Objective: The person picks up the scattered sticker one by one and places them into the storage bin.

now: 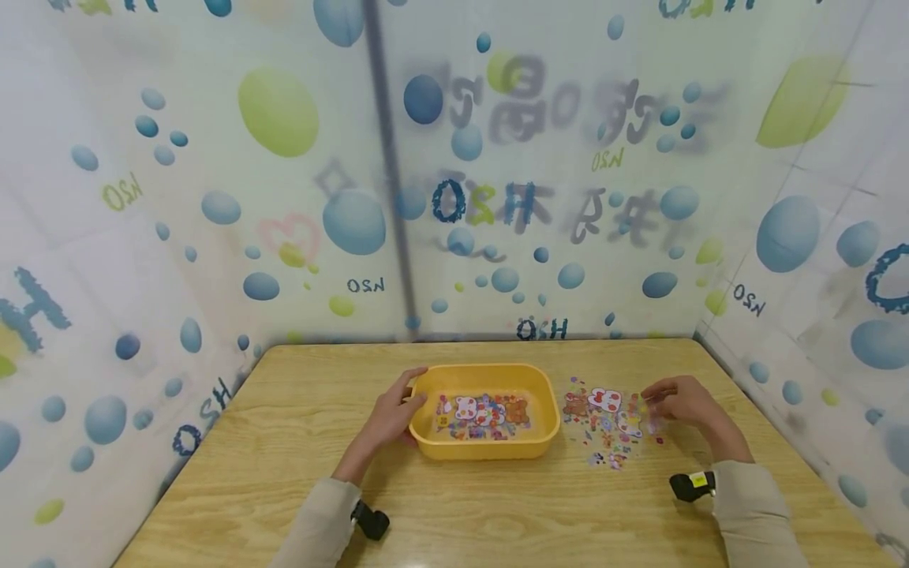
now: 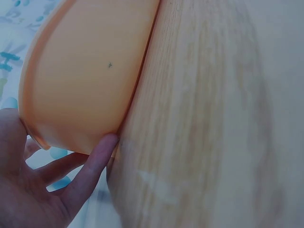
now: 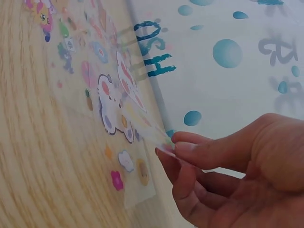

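Note:
A yellow plastic basin stands on the table, with colourful sticker pieces in it, among them a white rabbit-like figure and a brown bear. My left hand holds the basin's left end, thumb at the rim and fingers against the outer wall; in the left wrist view the hand reaches under the rim. To the right of the basin lies a clear sticker sheet with cartoon animals and small motifs. Between thumb and fingers, my right hand pinches a clear sheet edge, slightly raised off the table.
The wooden table ends at a patterned curtain behind, and more of it hangs at both sides. Small stickers lie near the sheet's front edge. A black camera sits on the left wrist, another on the right.

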A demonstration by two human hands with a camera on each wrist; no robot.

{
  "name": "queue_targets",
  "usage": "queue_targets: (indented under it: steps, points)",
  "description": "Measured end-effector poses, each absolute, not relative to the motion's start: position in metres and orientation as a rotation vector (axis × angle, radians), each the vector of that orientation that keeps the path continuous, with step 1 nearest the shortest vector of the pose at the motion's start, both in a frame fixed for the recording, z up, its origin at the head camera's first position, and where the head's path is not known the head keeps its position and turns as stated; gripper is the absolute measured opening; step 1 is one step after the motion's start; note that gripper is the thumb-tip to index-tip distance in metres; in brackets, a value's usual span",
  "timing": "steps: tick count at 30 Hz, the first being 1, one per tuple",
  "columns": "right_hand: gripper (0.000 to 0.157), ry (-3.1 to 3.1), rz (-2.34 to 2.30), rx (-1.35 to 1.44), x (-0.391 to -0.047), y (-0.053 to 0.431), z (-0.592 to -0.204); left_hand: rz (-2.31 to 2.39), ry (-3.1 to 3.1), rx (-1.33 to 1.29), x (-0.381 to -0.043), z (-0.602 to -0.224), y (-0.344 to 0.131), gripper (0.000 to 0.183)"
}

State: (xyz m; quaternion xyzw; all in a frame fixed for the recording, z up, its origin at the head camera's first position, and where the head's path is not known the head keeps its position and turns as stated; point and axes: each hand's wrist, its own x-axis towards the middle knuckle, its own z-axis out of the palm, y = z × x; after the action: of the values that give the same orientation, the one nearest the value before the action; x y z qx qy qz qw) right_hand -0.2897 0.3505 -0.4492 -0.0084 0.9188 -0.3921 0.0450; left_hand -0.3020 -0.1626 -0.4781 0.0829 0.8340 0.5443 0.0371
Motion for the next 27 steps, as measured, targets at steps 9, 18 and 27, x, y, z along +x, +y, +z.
queue_targets:
  steps: [9, 18, 27]
  points:
    - [0.037, 2.706, -1.31, 0.056, -0.2893, 0.3501, -0.4504, 1.672, 2.566, 0.26, -0.3018, -0.4784, -0.1629, 0.051]
    - [0.037, 2.718, -1.386, 0.073, -0.2894, 0.3492, -0.4507, 1.68, 2.565, 0.27, -0.3022, -0.4796, -0.1628, 0.05]
    - [0.037, 2.717, -1.478, 0.093, -0.2853, 0.3454, -0.4427, 1.667, 2.573, 0.273, -0.3023, -0.4797, -0.1632, 0.05]
